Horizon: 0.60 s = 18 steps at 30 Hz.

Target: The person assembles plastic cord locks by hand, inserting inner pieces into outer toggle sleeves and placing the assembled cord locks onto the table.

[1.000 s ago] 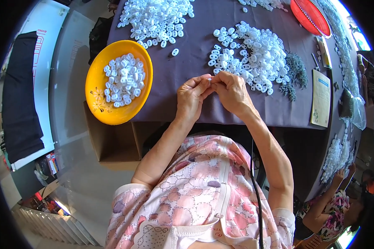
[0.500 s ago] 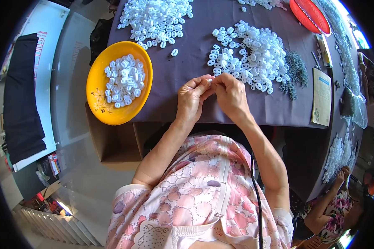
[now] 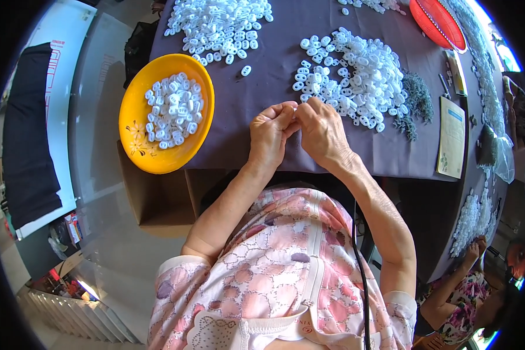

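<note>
Over the last second the right hand (image 3: 325,131) has been shifting slightly at the meeting fingertips, while the left hand (image 3: 269,131) is staying nearly in place; the bowl and piles are looking the same, so the work seems to be continuing on one piece. The left thumb and forefinger are pinching a small white piece (image 3: 295,108), mostly hidden between the hands above the table's near edge. The right fingers are curling closely against it, but whether they are gripping anything I cannot tell. White two-holed oval beads (image 3: 175,108) are filling the middle of a yellow bowl (image 3: 135,108) on the left, and a larger bead pile (image 3: 373,76) is lying just beyond the right hand, beside grey-green tangled strands (image 3: 417,99). A booklet (image 3: 451,137) and a red mesh basket (image 3: 440,29) are resting farther right on the dark tablecloth (image 3: 286,52); a co-worker (image 3: 455,309) is sitting at lower right.
</note>
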Motion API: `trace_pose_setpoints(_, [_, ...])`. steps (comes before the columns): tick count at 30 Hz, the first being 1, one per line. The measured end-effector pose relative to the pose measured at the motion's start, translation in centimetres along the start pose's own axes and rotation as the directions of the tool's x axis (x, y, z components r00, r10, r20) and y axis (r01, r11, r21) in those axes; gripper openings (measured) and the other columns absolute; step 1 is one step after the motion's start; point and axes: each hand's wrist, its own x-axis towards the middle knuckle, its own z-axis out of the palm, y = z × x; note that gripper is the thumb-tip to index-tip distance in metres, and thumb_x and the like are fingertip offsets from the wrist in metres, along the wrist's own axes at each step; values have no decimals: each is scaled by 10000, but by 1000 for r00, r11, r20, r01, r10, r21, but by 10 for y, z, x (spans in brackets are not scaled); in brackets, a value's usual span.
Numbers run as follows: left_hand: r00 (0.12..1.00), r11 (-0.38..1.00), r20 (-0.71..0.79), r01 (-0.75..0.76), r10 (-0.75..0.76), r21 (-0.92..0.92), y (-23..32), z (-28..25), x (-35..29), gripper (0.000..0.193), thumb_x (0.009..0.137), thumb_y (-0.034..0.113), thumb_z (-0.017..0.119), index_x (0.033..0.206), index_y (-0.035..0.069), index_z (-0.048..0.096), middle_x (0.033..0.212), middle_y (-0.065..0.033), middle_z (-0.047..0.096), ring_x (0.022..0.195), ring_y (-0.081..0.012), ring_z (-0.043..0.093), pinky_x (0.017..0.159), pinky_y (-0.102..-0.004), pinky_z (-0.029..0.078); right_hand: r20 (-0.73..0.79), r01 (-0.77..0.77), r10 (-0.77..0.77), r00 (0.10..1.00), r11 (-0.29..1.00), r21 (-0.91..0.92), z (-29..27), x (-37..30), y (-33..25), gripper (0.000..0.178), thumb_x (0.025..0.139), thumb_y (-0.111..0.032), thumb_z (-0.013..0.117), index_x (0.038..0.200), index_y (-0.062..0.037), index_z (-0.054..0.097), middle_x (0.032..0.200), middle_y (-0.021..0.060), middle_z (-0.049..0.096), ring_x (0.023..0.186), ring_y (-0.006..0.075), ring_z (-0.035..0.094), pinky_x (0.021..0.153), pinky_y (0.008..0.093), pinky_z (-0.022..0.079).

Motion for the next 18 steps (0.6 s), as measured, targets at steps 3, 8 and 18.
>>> trace_pose_setpoints(3, [999,1000,38,-4,3,27,0,-1,1,184,886,115,566,1003,-27,577,896,-112,641,808,-170,632,783,-313,526,-49,-17,18,999,1000,13,2,-3,1,23,765,-45,531,782,-34,542,778,141,549,726,344,570,613,433,456])
trace_pose_setpoints(8, [999,993,23,-36,34,115,-2,4,-3,195,884,126,574,1001,-30,584,924,-112,647,826,-154,634,760,-289,533,-85,-186,194,977,978,94,-2,-8,-3,67,790,-67,578,814,-11,607,775,161,604,704,329,604,604,380,483])
trace_pose_setpoints(18, [1000,998,-5,-23,23,55,-1,5,0,192,863,125,608,944,-48,605,872,-99,642,757,-154,634,719,-290,551,-43,75,-86,995,975,-210,-6,0,-2,24,745,-49,548,743,-46,525,709,109,534,639,297,564,568,396,446])
